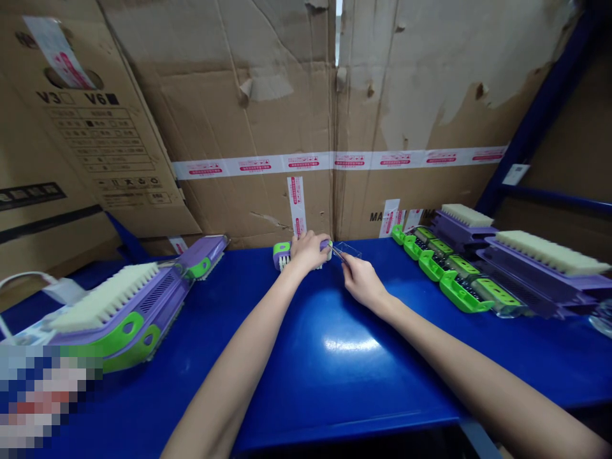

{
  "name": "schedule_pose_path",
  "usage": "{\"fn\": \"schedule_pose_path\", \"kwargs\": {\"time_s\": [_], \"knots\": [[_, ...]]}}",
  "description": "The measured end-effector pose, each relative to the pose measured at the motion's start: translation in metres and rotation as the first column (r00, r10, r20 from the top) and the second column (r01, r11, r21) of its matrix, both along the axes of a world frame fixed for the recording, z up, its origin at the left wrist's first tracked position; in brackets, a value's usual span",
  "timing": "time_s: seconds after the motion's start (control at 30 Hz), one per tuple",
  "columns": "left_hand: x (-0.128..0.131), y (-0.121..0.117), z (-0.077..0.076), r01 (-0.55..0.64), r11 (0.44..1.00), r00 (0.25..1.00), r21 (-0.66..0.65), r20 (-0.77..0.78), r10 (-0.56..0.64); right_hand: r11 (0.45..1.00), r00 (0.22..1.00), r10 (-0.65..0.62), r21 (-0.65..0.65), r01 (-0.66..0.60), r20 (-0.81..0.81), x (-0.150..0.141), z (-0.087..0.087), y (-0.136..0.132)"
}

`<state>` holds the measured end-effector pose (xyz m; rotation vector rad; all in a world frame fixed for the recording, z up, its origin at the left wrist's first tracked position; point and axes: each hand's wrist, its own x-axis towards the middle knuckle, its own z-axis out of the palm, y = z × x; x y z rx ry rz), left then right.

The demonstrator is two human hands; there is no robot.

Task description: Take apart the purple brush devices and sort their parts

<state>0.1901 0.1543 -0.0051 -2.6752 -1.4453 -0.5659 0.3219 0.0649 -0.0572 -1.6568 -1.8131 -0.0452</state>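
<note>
At the back middle of the blue table, a purple and green brush (282,254) with white bristles lies against the cardboard. My left hand (308,248) is closed over its top and holds it; part of the brush is hidden under the fingers. Just to the right, my right hand (359,275) grips a thin metal tool (336,251), whose tip reaches the brush's right end. The exact kind of tool is too small to make out. Beside it, behind my right fingers, sits a clear plastic piece (351,249).
Purple and green brush parts with pale pads (112,296) are stacked at the left, near a white cable (23,275). To the right stand green clip parts (459,293) and purple parts with pads (549,252). A cardboard wall (248,127) closes the back; a blue post (540,108) rises right.
</note>
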Motion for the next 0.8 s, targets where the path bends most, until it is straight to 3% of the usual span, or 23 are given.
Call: {"fn": "schedule_pose_path", "kwargs": {"time_s": [0.27, 0.47, 0.63, 0.8], "knots": [[-0.001, -0.002, -0.003, 0.017, 0.996, 0.999, 0.088, -0.043, -0.013, 0.971, 0.983, -0.111, -0.195, 0.139, 0.145, -0.007, 0.006, -0.008], [0.000, -0.002, -0.007, 0.025, 0.990, 0.999, 0.139, -0.043, -0.019, 0.975, 0.961, -0.168, -0.108, 0.195, 0.220, 0.003, 0.020, -0.011], [0.002, 0.001, -0.009, 0.004, 0.989, 0.999, 0.147, -0.043, 0.003, 0.991, 0.960, -0.113, -0.037, 0.127, 0.256, 0.033, 0.031, -0.009], [0.002, 0.003, -0.007, 0.000, 0.995, 0.999, 0.101, -0.038, 0.003, 0.925, 0.904, -0.351, -0.057, 0.375, 0.244, 0.054, 0.031, -0.003]]}}
